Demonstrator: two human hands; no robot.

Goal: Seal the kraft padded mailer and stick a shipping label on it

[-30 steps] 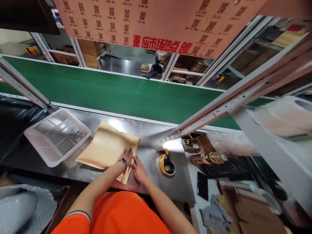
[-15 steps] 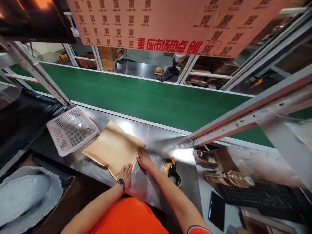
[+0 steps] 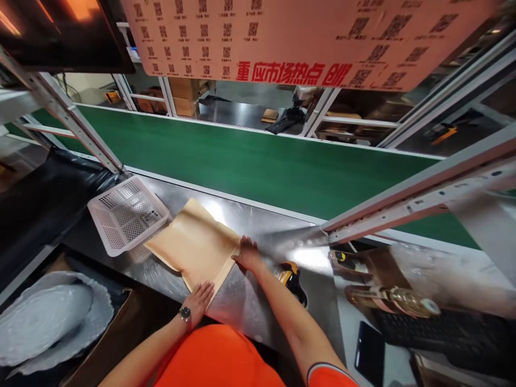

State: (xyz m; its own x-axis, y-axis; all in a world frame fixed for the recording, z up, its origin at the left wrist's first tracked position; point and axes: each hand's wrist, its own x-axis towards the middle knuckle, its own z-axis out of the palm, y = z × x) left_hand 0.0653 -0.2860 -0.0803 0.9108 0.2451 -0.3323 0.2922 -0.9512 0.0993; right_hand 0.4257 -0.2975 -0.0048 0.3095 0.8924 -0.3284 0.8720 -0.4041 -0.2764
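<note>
Tan padded envelope (image 3: 195, 244) lying flat on the steel surface (image 3: 250, 301)

The envelope is a plain kraft-coloured mailer, smooth and unmarked on its upper face, turned at a slant so one corner points toward the green belt. Its flap end along the near right edge is folded over as a narrow strip. One far corner rests just beside the white perforated basket (image 3: 127, 215). It looks slightly puffed in the middle.

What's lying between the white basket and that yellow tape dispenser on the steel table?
In the head view, a tan padded envelope lies there, with both hands, left and right, pressed flat along its edge.
</note>
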